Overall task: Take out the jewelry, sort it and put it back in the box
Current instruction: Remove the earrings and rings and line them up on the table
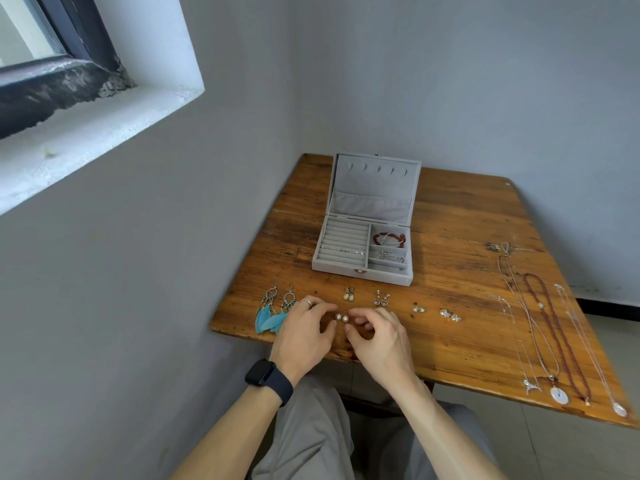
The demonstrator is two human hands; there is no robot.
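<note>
A pair of round pearl studs [341, 318] lies side by side near the six o'clock edge of a worn wooden table [460, 233], the pair's axis running nine to three. The left hand [304, 332] flanks it at nine with fingers loosely curved and holding nothing, while the right hand [379, 337] sits at four with its fingers curled in more tightly. Whether they pinch anything cannot be told.

The studs belong to a nine-to-three row of paired earrings. Turquoise feather drops [272, 311] lie at the nine end with their feathers pointing to six. Toward three come cream oval drops [348, 294], silver dangles [380, 298] and two sets of small glittering studs [418, 309].

At twelve from the row stands the grey velvet jewelry box [360, 268], its long side nine to three and its clasp facing six. Its lid [374, 188] is raised at the far edge. A red bead bracelet [389, 239] fills a right compartment.

Toward three, thin silver chains and a dark red bead necklace [554, 334] stretch from twelve to six, pendants nearest six, among them a white disc [558, 394].

A black watch [268, 377] wraps the left wrist.
</note>
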